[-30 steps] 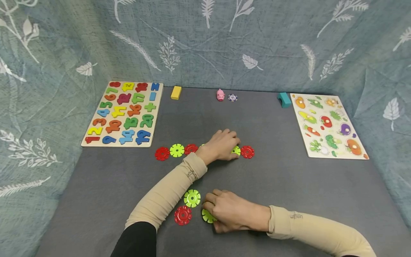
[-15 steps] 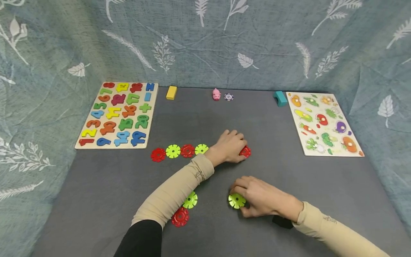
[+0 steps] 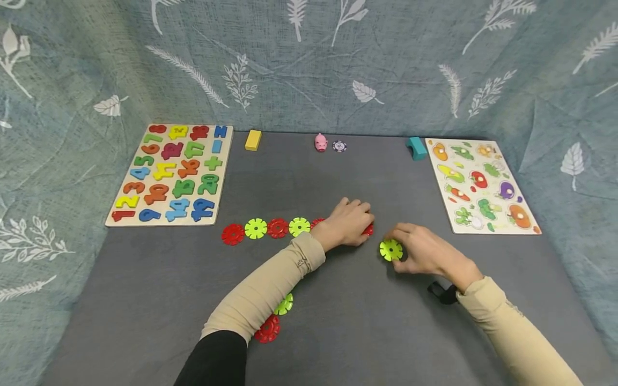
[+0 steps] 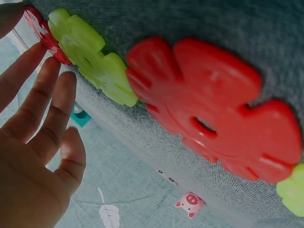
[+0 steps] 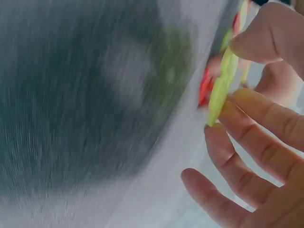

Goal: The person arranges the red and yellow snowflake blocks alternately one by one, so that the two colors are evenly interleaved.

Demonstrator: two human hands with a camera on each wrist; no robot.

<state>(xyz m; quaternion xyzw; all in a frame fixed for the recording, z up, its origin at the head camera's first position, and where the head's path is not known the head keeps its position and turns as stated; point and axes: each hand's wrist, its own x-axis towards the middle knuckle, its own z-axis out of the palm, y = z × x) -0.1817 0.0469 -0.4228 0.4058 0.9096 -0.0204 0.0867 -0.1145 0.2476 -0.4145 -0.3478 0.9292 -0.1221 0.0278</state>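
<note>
My right hand (image 3: 425, 249) pinches a yellow-green notched plastic disc (image 3: 391, 250) between thumb and fingers, just right of a row of discs. In the right wrist view that green disc (image 5: 222, 83) shows edge-on. At the row's right end my left hand (image 3: 345, 222) has its thumb and index finger at opposite edges of a red notched disc (image 3: 368, 229). The left wrist view shows this red disc (image 4: 45, 33) beside a green disc (image 4: 90, 57). Further left in the row lie a green disc (image 3: 299, 227) and a red disc (image 3: 277, 228); my left hand and wrist cover part of it.
Near my left forearm lie another green disc (image 3: 284, 304) and red disc (image 3: 267, 329). A number puzzle board (image 3: 169, 177) stands back left, a vegetable puzzle board (image 3: 483, 187) back right. Along the back are a yellow block (image 3: 253, 140), pink pig (image 3: 321, 142), poker chip (image 3: 339, 146) and teal block (image 3: 416, 148).
My right hand has picked up the green disc from the front and carried it up and right to the row's end. My left hand has shifted right onto the last red disc.
</note>
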